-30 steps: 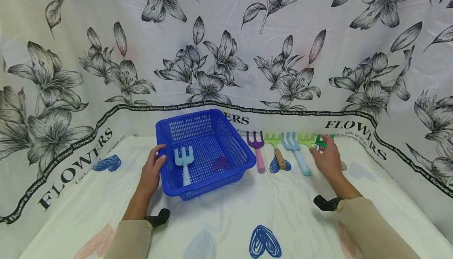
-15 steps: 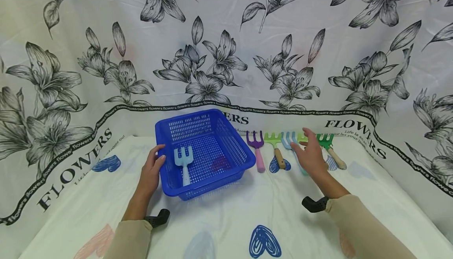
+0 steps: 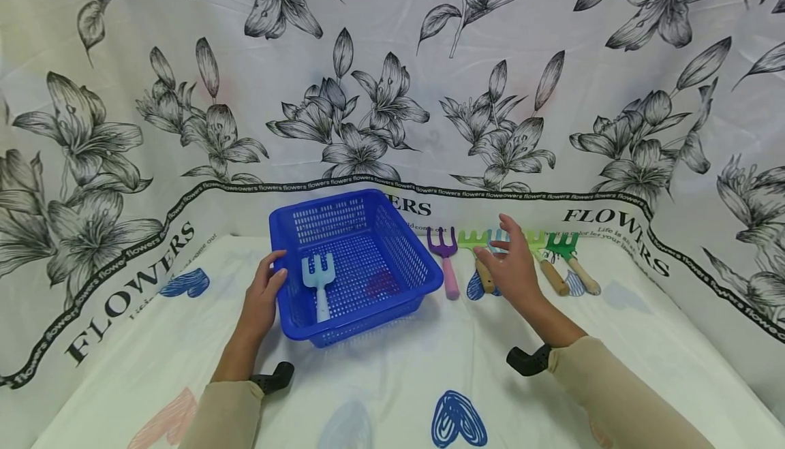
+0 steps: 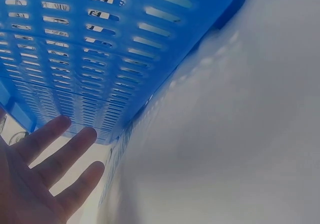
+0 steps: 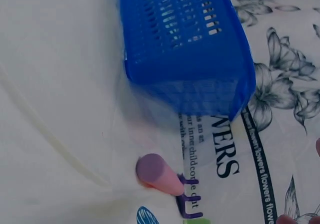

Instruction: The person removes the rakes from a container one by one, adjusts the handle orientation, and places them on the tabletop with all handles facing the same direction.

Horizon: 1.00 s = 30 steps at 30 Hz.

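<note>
In the head view my left hand [image 3: 264, 292] rests at the left rim of a blue plastic basket [image 3: 362, 319], thumb and one finger on the edge. Its other fingers [image 4: 75, 149] lie straight outside the slotted wall in the left wrist view. Inside the basket lies a pale blue hand fork [image 3: 319, 275]. My right hand [image 3: 512, 265], fingers apart and holding nothing visible, is over a light blue fork [image 3: 499, 236] and largely hides it. Left of that hand are a green fork with a wooden handle [image 3: 475, 241] and a purple fork with a pink handle [image 3: 450, 268].
Right of my right hand lie a light green fork [image 3: 555, 277] and a dark green fork [image 3: 570, 255], both wooden-handled. White heart-printed cloth [image 3: 398, 381] covers the surface. A floral curtain [image 3: 429, 149] stands behind the row.
My right hand has moved left along the row, from the dark green fork to over the light blue one. The dark green and light green forks are uncovered. My left hand and the basket stay put.
</note>
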Tool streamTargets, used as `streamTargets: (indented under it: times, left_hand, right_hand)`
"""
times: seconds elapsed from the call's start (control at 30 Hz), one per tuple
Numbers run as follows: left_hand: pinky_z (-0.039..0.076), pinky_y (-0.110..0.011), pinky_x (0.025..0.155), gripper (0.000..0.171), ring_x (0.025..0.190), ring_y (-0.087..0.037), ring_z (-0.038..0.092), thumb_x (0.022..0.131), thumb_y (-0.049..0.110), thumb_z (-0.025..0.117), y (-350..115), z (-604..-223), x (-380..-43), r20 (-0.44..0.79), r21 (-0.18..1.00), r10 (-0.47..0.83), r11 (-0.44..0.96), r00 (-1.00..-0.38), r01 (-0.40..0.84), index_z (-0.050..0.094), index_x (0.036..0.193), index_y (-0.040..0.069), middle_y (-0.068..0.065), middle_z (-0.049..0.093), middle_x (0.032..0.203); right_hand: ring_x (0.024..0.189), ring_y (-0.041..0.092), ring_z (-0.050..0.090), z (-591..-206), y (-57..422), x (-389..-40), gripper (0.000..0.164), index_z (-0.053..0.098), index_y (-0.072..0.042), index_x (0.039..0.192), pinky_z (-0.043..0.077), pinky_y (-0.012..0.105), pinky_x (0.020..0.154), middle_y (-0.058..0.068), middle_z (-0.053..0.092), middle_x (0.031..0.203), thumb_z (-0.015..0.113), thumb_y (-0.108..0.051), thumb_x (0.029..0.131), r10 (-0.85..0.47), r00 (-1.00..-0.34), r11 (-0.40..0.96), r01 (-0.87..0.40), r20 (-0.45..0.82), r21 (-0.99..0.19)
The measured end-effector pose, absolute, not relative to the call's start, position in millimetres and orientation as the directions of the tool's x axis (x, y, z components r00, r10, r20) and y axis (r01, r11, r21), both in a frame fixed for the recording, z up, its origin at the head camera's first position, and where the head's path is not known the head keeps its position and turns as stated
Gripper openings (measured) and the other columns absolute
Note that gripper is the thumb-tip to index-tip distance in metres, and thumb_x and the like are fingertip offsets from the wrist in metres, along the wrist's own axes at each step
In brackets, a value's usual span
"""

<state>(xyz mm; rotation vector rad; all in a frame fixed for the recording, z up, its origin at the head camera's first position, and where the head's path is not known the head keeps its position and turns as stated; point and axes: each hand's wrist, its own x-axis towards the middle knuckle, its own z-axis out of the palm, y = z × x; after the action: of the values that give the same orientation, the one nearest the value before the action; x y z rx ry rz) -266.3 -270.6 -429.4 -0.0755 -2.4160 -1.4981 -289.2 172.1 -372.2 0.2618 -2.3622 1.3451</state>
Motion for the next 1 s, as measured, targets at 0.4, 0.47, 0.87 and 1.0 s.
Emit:
streamTargets:
  times: [0.4, 0.47, 0.87, 1.0]
  left_hand:
    - [0.028, -0.067, 0.103, 0.055, 0.138, -0.046, 0.028, 0.102, 0.047, 0.035, -269, -428, -267, 0.276, 0.877, -0.095, 0.432, -0.956, 0.210, 0.026, 0.151, 0.023, -0.016, 0.023, 0.158]
    - [0.029, -0.067, 0.103, 0.055, 0.138, -0.046, 0.030, 0.102, 0.046, 0.036, -268, -428, -268, 0.277, 0.879, -0.092, 0.426, -0.956, 0.214, 0.026, 0.151, 0.023, -0.017, 0.024, 0.157]
    - [0.033, -0.066, 0.101, 0.057, 0.132, -0.048, 0.037, 0.102, 0.040, 0.043, -273, -424, -268, 0.205, 0.934, -0.080, 0.314, -0.975, 0.171, 0.024, 0.152, 0.024, -0.024, 0.027, 0.153]
    - [0.031, -0.066, 0.102, 0.058, 0.134, -0.048, 0.035, 0.101, 0.041, 0.044, -274, -424, -268, 0.179, 0.946, -0.075, 0.289, -0.981, 0.150, 0.022, 0.153, 0.026, -0.022, 0.024, 0.155]
  right_hand:
    - [0.117, 0.032, 0.056, -367, 150, -284, 0.076, 0.027, -0.019, 0.152, 0.051, 0.050, 0.090, 0.013, 0.034, 0.150, 0.071, -0.026, 0.091, -0.098, -0.872, 0.469, -0.466, 0.480, -0.750]
    - [0.116, 0.032, 0.056, -367, 148, -284, 0.076, 0.027, -0.017, 0.152, 0.051, 0.049, 0.090, 0.014, 0.035, 0.149, 0.071, -0.026, 0.091, -0.112, -0.867, 0.469, -0.476, 0.485, -0.744]
    - [0.110, 0.030, 0.061, -368, 132, -274, 0.070, 0.035, -0.014, 0.148, 0.054, 0.045, 0.086, 0.013, 0.043, 0.144, 0.073, -0.014, 0.088, -0.146, -0.809, 0.490, -0.559, 0.569, -0.669]
    - [0.110, 0.030, 0.061, -368, 127, -272, 0.068, 0.035, -0.012, 0.147, 0.054, 0.044, 0.086, 0.014, 0.043, 0.143, 0.071, -0.015, 0.090, -0.168, -0.803, 0.480, -0.573, 0.572, -0.664]
